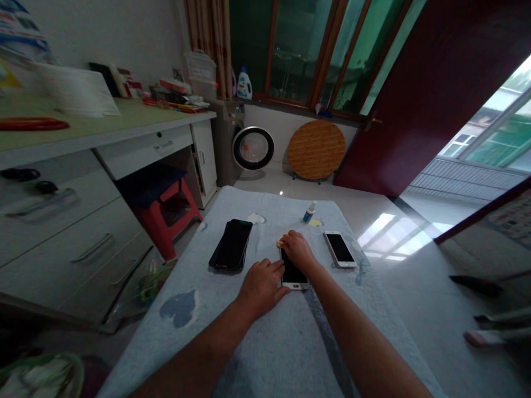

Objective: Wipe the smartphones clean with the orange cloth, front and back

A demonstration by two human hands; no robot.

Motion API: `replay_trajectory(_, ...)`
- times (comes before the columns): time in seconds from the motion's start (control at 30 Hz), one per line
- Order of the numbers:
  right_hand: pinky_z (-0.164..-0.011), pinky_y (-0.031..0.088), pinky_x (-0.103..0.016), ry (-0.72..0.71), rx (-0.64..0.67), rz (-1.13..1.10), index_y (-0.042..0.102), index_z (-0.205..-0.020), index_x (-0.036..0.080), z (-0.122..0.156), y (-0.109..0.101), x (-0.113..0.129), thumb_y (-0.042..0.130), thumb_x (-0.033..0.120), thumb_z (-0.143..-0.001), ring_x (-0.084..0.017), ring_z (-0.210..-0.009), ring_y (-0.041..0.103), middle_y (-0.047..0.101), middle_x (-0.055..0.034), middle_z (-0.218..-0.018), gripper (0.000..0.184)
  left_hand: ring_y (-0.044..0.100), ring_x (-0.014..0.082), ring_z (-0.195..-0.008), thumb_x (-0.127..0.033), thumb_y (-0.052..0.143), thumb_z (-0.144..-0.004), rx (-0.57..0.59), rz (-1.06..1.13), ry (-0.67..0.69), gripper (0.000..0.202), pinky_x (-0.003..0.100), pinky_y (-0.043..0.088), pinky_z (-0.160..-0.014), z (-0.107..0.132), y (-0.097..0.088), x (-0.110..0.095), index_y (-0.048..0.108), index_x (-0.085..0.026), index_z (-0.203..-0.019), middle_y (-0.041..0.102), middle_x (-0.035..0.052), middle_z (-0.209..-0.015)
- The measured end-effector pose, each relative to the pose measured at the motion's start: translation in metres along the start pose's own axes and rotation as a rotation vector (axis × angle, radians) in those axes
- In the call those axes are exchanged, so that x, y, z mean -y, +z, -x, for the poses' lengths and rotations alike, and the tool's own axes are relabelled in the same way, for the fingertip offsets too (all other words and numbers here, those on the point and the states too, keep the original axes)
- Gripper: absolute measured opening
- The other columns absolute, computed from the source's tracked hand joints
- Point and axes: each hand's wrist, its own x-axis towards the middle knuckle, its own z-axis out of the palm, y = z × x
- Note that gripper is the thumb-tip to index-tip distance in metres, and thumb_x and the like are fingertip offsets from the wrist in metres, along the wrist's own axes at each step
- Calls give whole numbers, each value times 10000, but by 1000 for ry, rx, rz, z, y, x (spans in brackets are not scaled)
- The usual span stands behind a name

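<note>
A white-framed smartphone lies screen up on the cloth-covered table in front of me. My left hand rests along its left edge, fingers stretched out and thumb at the lower end. Over the far end of the screen, my right hand is closed on an orange-yellow cloth pressed to the glass; the hand hides part of both. To the right lies a second white smartphone. On the left, dark smartphones are stacked. A small spray bottle stands upright beyond my right hand.
Left of the table are a desk with drawers and a red stool. Behind stand a washing machine with its round door open and a round wooden board. A dark red door stands at the right.
</note>
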Motion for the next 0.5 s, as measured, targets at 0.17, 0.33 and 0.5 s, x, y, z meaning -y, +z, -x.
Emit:
replay_trajectory(0.17,-761,376,-217,-113,77,-93,699,-881,175,31,-8,1,496,194,-925,-130,-829,540,587,-41,-868,208,549,276,-994,-398,655,-810,-5,-19,-19,390,425,440,-844,2,-1,-4,577,-217,-1147,600,65,-1254)
replay_trajectory(0.33,-749,374,-212,-138,117,-93,695,-879,172,35,-13,-2,498,193,-925,-127,-818,542,588,-37,-846,203,550,270,-990,-379,645,-819,4,-9,-11,363,421,445,-854,1,-2,-4,576,-210,-1132,613,61,-1215)
replay_trajectory(0.5,-779,369,-228,-36,53,-3,689,-910,152,10,-7,3,495,213,-930,-143,-845,540,599,-61,-889,205,552,276,-1017,-386,633,-826,4,0,4,374,425,449,-873,0,0,-1,584,-193,-1143,594,79,-1260)
